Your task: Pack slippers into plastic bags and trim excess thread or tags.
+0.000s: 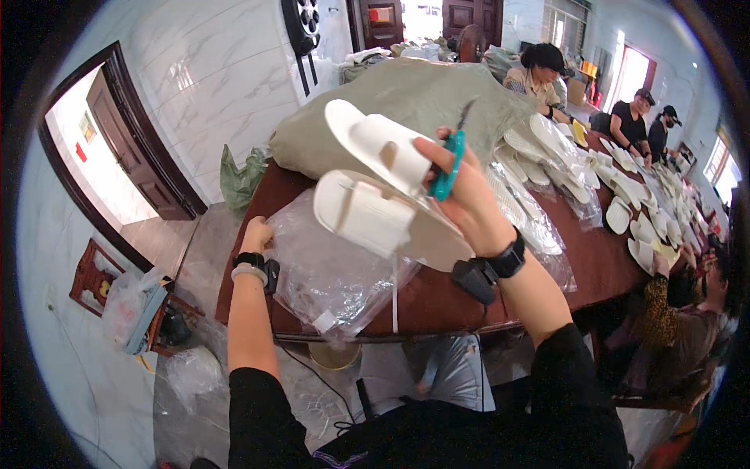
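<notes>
Right hand (469, 191) grips 2 white slippers (367, 219) and scissors (459, 148). Left hand (256, 235) at the bag's (332, 266) left edge — pinching, I can't tell.

Slide sandals (373, 146): white. Scissors (443, 187): teal handles, dark blade. Plastic bag (332, 262): clear. Surface (584, 254): plain reddish brown. Large sack (426, 87): dull grey-green. Wall (219, 74): pale, grey marble veining. Wearer's sleeves (574, 379): black; trousers (459, 375): light grey. Co-worker's sleeve (661, 314), lower right: dark spots on yellow-brown.
</notes>
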Tool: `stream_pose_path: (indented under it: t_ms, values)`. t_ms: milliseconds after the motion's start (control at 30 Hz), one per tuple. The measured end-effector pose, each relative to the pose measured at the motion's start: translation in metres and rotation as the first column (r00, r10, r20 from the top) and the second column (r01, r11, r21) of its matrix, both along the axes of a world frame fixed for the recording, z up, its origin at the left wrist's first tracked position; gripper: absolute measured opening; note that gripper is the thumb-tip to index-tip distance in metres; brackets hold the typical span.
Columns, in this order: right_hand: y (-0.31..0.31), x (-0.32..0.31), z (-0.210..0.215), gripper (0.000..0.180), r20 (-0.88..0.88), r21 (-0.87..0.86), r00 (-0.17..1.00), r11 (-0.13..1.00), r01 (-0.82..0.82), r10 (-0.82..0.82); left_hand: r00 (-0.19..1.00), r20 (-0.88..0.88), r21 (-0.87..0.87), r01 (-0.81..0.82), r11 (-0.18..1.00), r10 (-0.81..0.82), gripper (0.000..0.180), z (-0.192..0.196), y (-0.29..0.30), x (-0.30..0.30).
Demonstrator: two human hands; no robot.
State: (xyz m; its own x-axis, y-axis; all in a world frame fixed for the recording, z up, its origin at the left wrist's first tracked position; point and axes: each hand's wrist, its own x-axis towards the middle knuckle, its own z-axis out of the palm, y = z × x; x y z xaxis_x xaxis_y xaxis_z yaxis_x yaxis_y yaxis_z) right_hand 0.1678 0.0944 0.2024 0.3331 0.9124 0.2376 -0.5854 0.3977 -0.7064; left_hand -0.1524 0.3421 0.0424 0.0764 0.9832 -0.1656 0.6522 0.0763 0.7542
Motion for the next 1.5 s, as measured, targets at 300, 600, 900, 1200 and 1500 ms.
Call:
stream_pose_path:
  t_ms: [300, 600, 900, 1200, 1500]
  values:
    - [0.044, -0.039, -0.013, 0.037, -0.028, -0.007, 0.993, 0.994, -0.113, 0.112, 0.824, -0.398, 0.599, -0.1, 0.794, 0.404, 0.06, -0.041, -0.052, -0.015]
    - [0.091, -0.064, -0.12, 0.044, 0.711, -0.101, 0.703, 0.991, 0.093, 0.007, 0.693, -0.668, 0.33, 0.602, 0.728, -0.271, 0.061, -0.094, -0.124, -0.023]
    - [0.008, -0.011, -0.161, 0.044, 0.867, -0.278, 0.457, 0.954, 0.11, 0.2, 0.826, -0.551, 0.438, 0.405, 0.802, -0.116, 0.034, -0.032, -0.117, -0.04]
    - [-0.067, 0.0, -0.181, 0.062, 0.861, -0.504, 0.08, 0.864, 0.001, 0.502, 0.648, -0.594, 0.389, 0.751, 0.534, -0.477, 0.024, -0.014, -0.136, 0.123]
    - [-0.117, 0.015, -0.182, 0.064, 0.936, -0.291, 0.274, 0.924, 0.25, 0.221, 0.637, -0.598, 0.217, 0.713, 0.667, -0.486, 0.015, -0.064, -0.104, 0.14]
